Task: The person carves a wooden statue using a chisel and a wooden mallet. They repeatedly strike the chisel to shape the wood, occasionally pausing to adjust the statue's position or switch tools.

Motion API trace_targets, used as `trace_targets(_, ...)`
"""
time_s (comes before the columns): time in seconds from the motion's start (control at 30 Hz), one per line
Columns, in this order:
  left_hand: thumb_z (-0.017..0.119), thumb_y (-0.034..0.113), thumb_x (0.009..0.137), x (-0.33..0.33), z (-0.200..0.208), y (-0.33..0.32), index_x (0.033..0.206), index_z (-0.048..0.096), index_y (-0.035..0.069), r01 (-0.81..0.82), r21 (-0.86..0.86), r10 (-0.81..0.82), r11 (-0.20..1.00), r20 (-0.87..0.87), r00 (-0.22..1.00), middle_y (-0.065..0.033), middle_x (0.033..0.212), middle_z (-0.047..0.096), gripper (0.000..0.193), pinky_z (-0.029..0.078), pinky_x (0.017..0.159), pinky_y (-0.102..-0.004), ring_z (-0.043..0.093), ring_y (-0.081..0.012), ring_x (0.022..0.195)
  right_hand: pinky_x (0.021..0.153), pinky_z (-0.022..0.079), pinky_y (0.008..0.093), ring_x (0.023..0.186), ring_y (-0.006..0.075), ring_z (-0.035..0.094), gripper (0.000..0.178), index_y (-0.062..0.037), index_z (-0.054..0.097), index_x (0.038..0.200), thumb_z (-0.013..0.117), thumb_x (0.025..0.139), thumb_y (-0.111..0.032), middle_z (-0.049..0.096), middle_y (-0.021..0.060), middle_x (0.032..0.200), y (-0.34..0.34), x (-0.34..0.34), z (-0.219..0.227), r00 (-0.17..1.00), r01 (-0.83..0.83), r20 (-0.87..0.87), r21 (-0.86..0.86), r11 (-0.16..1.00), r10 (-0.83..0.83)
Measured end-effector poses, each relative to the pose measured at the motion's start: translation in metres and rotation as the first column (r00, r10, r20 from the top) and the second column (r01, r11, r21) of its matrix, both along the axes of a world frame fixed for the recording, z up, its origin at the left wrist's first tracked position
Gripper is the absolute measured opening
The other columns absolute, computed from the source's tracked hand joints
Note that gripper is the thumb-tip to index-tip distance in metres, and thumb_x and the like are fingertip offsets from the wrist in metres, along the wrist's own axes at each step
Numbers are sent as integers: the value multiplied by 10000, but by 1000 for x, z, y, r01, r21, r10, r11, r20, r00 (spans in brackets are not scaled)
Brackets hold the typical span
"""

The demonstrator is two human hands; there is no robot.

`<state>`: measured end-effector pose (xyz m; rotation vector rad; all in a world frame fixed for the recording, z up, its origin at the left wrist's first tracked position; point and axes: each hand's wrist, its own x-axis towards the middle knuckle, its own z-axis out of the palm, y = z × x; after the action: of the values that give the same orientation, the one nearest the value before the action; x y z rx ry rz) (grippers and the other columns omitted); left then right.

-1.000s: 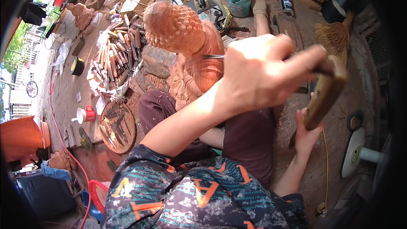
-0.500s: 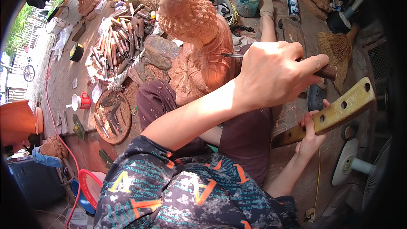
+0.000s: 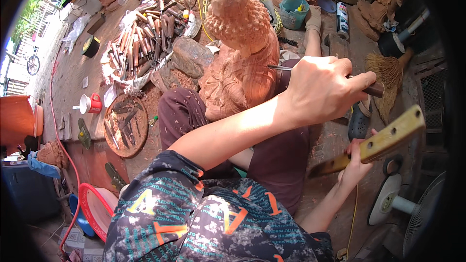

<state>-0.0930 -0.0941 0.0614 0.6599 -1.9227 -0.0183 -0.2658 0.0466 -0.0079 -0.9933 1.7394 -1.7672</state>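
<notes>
A carved reddish-brown wooden statue with a curly-haired head stands upright between my legs. My left hand reaches across in front of it, closed around a chisel. The thin metal blade meets the statue's side at the shoulder and upper arm, and the dark handle sticks out to the right. Lower right, my right hand grips a flat yellowish bar with a row of round holes. The bar is tilted, apart from the chisel handle, and its near end is smeared by motion.
Many wood-handled chisels lie heaped on the left, near a round tray of blades. A red-and-white cup stands beside it. Beyond are a teal bucket and a spray can. A fan stands lower right.
The whole view has shifted slightly, with the statue now farther right in the picture. The bar in my right hand has moved a little; both hands keep their grips.
</notes>
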Motion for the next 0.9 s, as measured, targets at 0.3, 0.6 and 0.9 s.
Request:
trace_targets(0.3, 759, 324, 706, 3, 4, 2, 1063, 692, 244, -14, 3, 14, 1000, -56, 998, 6, 631, 511, 372, 417, 445, -329, 566, -176, 541, 636, 423, 254, 671, 109, 481, 562, -32, 393, 1368, 616, 856, 37, 532, 39, 827, -5, 4, 7, 990, -45, 130, -80, 996, 55)
trace_targets(0.6, 760, 339, 694, 2, 4, 4, 1061, 691, 249, 35, 6, -34, 999, -95, 995, 11, 637, 524, 384, 420, 437, -337, 570, -177, 539, 654, 407, 247, 670, 110, 465, 563, -16, 380, 1363, 608, 852, 42, 518, 39, 812, -6, 8, 14, 945, -39, -326, -33, 999, 26)
trace_targets(0.9, 772, 330, 690, 11, 3, -1, 1064, 699, 245, -23, -1, 23, 1000, -69, 997, 7, 616, 519, 391, 428, 443, -320, 566, -178, 514, 691, 443, 259, 720, 118, 512, 540, 6, 427, 1338, 632, 840, 49, 536, 48, 837, 1, 5, 8, 833, 108, -550, 49, 993, -63)
